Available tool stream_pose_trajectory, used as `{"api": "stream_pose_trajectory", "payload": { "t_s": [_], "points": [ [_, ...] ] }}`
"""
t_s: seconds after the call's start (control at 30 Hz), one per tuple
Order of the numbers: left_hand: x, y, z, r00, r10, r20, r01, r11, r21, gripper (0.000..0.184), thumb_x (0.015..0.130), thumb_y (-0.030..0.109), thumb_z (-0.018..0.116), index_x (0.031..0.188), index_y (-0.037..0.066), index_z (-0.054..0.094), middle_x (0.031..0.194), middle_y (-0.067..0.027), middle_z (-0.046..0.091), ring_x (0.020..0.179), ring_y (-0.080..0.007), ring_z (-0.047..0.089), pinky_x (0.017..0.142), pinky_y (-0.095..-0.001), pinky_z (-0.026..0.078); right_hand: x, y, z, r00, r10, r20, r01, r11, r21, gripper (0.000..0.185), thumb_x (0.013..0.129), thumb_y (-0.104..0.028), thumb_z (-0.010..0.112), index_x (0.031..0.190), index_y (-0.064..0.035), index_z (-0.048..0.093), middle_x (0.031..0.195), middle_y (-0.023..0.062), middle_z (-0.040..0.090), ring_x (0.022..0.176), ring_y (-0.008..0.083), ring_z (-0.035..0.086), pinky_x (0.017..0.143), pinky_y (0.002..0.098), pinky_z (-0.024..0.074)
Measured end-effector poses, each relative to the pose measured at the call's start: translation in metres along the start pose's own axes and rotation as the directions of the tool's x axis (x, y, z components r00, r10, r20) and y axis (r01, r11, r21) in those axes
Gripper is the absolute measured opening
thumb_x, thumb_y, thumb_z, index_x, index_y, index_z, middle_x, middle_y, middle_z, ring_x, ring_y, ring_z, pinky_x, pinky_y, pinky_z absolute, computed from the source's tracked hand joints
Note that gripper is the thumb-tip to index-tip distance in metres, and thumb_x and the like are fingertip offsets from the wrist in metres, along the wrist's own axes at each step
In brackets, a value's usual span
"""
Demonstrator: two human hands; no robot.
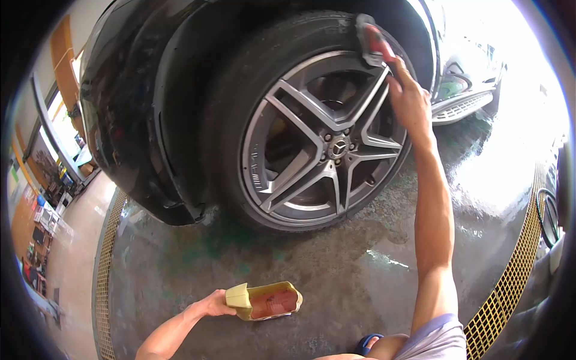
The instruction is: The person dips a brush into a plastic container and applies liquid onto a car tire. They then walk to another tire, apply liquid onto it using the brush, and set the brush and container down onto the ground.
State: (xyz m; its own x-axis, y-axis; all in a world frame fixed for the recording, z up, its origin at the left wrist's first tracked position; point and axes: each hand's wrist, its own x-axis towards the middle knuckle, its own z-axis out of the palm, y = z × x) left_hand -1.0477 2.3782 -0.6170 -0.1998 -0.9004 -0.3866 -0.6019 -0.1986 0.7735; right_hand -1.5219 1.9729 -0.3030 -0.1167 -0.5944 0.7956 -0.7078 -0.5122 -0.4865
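Left hand: the left hand (215,303) has its fingers clamped on the near-left end of a cut-open container (242,302), which it holds over the wet floor (198,264).
Container: yellowish outside, open at the top, with an uneven rim and a raised flap by the fingers; the inside shows reddish brown, and whether that is liquid or a coloured bottom I cannot tell.
Foot: a blue sandal (363,344) shows at the bottom edge, right of the container.
Right hand: the right hand (412,103), at the end of an outstretched arm, has its fingers closed round the red handle of a brush (375,45); the exact grip is partly hidden.
Brush: its dark grey head lies against the upper right of the tire (312,31), just outside the rim edge.
Wheel: a grey and silver spoked rim (339,147) sits inside the tire, well apart from the container.
Open room: bare floor lies between the container and the bottom of the tire; the dark fender (129,114) arches close over the tire.
Edges: yellow grating (509,294) runs along the right side, and a narrower grate (105,273) along the left.
Far: cluttered shelves (41,234) stand beyond the left grate.
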Motion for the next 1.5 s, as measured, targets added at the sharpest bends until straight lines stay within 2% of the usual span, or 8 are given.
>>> {"api": "stream_pose_trajectory", "payload": {
  "t_s": [0.23,0.37,0.5,0.7,0.93,1.23,1.33,1.5],
  "points": [
    [0.006,0.009,-0.002,0.996,-0.079,0.031,0.082,0.990,-0.116,0.048,0.077,0.005,0.082,0.123,0.000,0.071,0.111,-0.0034,0.077,0.103,-0.0110,0.065,0.092,-0.0317,0.054,-0.066,0.277,0.077,0.952,0.305,-0.005,-0.298,0.928,-0.224,0.055,0.100,-0.035,0.056,0.150,-0.0128,0.054,0.096,0.0287,0.071,0.092,0.0464,0.073,0.085,0.0534,0.0563],
    [0.002,-0.010,0.007,1.000,-0.022,-0.011,0.020,0.978,-0.208,0.050,0.077,0.005,0.082,0.126,0.000,0.070,0.115,-0.0033,0.076,0.106,-0.0111,0.065,0.095,-0.0317,0.054,-0.088,0.231,0.015,0.631,0.658,0.411,-0.771,0.587,0.246,0.052,0.105,-0.039,0.056,0.150,-0.0125,0.057,0.075,0.0084,0.063,0.062,0.0206,0.059,0.064,0.0388,0.0531],
    [-0.006,0.000,0.007,0.998,-0.054,-0.030,0.050,0.993,-0.108,0.051,0.078,0.006,0.084,0.127,0.002,0.070,0.116,-0.0042,0.076,0.108,-0.0121,0.066,0.096,-0.0321,0.054,-0.027,0.129,-0.028,0.967,0.255,0.019,-0.251,0.931,0.266,0.048,0.108,-0.037,0.055,0.151,-0.0164,0.057,0.092,0.0191,0.069,0.078,0.0290,0.066,0.075,0.0395,0.0519],
    [-0.012,0.014,0.001,0.981,-0.195,-0.012,0.193,0.975,-0.108,0.052,0.079,0.010,0.086,0.128,0.005,0.069,0.117,-0.0050,0.076,0.109,-0.0138,0.068,0.097,-0.0336,0.054,0.046,0.044,-0.032,0.953,-0.286,-0.103,0.291,0.956,0.035,0.046,0.107,-0.037,0.058,0.151,-0.0241,0.056,0.106,0.0287,0.071,0.104,0.0488,0.068,0.090,0.0526,0.0520],
    [-0.013,0.026,0.003,0.964,-0.263,-0.031,0.258,0.960,-0.113,0.054,0.078,0.004,0.088,0.129,0.005,0.069,0.118,-0.0029,0.075,0.108,-0.0141,0.067,0.096,-0.0342,0.054,-0.062,0.220,0.067,0.940,0.332,-0.079,-0.322,0.940,0.113,0.040,0.107,-0.033,0.051,0.142,-0.0128,0.056,0.095,0.0296,0.072,0.091,0.0508,0.070,0.079,0.0580,0.0562],
    [-0.011,0.026,0.003,0.965,-0.261,0.000,0.255,0.942,-0.217,0.058,0.079,-0.003,0.086,0.131,0.006,0.064,0.124,-0.0034,0.070,0.115,-0.0166,0.064,0.098,-0.0363,0.055,-0.215,0.291,0.057,0.370,0.790,0.488,-0.888,0.455,-0.062,0.047,0.106,-0.044,0.052,0.142,-0.0149,0.061,0.090,0.0216,0.074,0.077,0.0361,0.074,0.070,0.0463,0.0579],
    [-0.008,0.027,0.002,0.962,-0.271,0.014,0.266,0.934,-0.240,0.059,0.078,-0.003,0.087,0.130,0.007,0.064,0.124,-0.0031,0.070,0.115,-0.0167,0.064,0.099,-0.0366,0.055,-0.186,0.325,0.061,0.814,0.566,0.131,-0.572,0.821,0.005,0.051,0.106,-0.044,0.053,0.147,-0.0146,0.059,0.109,0.0240,0.075,0.100,0.0430,0.073,0.089,0.0472,0.0570],
    [-0.012,0.032,0.002,0.933,-0.359,-0.005,0.347,0.907,-0.237,0.058,0.077,-0.002,0.089,0.129,0.007,0.064,0.122,-0.0024,0.071,0.114,-0.0164,0.065,0.099,-0.0365,0.054,-0.037,0.243,0.004,0.976,0.169,-0.139,-0.130,0.958,0.255,0.051,0.105,-0.041,0.054,0.149,-0.0160,0.057,0.118,0.0305,0.070,0.112,0.0504,0.066,0.096,0.0537,0.0535]
  ]
}}
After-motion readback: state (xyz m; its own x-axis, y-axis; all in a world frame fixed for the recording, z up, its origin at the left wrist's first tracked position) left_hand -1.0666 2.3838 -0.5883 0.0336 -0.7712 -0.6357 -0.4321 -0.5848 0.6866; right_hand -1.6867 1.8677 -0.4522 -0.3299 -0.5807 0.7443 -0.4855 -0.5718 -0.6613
